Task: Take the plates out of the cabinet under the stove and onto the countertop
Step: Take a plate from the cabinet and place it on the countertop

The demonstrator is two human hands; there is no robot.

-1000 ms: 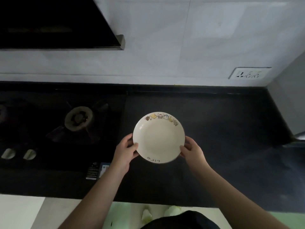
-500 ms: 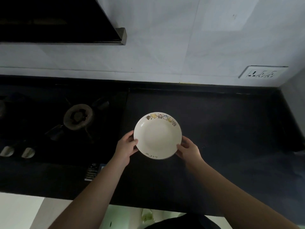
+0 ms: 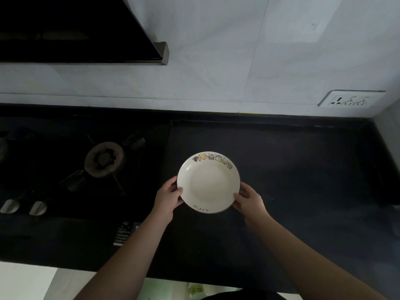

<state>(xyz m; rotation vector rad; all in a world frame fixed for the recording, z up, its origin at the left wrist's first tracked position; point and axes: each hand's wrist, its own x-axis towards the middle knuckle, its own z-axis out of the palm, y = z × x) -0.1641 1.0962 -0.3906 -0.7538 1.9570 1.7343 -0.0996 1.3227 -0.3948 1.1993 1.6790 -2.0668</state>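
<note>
A cream deep plate (image 3: 208, 182) with small cartoon figures along its far rim and writing on its near rim is over the black countertop (image 3: 292, 169), just right of the stove. My left hand (image 3: 167, 199) grips its left rim and my right hand (image 3: 249, 200) grips its lower right rim. I cannot tell whether the plate rests on the counter or hovers just above it. The cabinet under the stove is out of view.
A black gas stove (image 3: 65, 169) with a round burner (image 3: 104, 159) and two knobs (image 3: 23, 207) fills the left. A range hood (image 3: 82, 31) hangs above it. A wall socket (image 3: 350, 98) sits at the back right, and a side wall closes off the counter's right end.
Both hands have carried the plate slightly farther over the counter and lower; it looks smaller and flatter. The view has tilted a little.
</note>
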